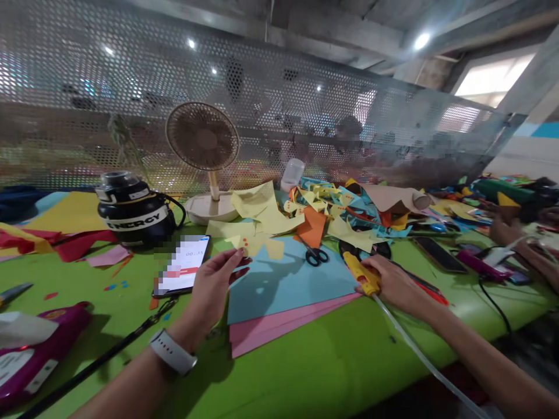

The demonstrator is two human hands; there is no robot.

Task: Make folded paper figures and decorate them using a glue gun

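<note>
Near the middle, my left hand [213,285] is closed in a pinch on a small yellow paper cutout [250,244] with orange dots. Around that wrist sits a pale watch [173,351]. My right hand [391,279] wraps round a yellow glue gun [361,273], its tip pointing up and left and a clear cord trailing toward me. Below and between both hands lies a light blue sheet [292,285] on top of pink sheets [279,330]. Black-handled scissors [316,256] rest at the blue sheet's far edge, their blades partly under or against orange paper [311,226].
A phone [186,265] showing a timer, a black jug [133,215] and a fan [203,139] stand left. Paper scraps [323,198] heap up behind. A purple device [48,349] sits at lower left. At right are a dark phone [439,254] and another person's hands [509,233].
</note>
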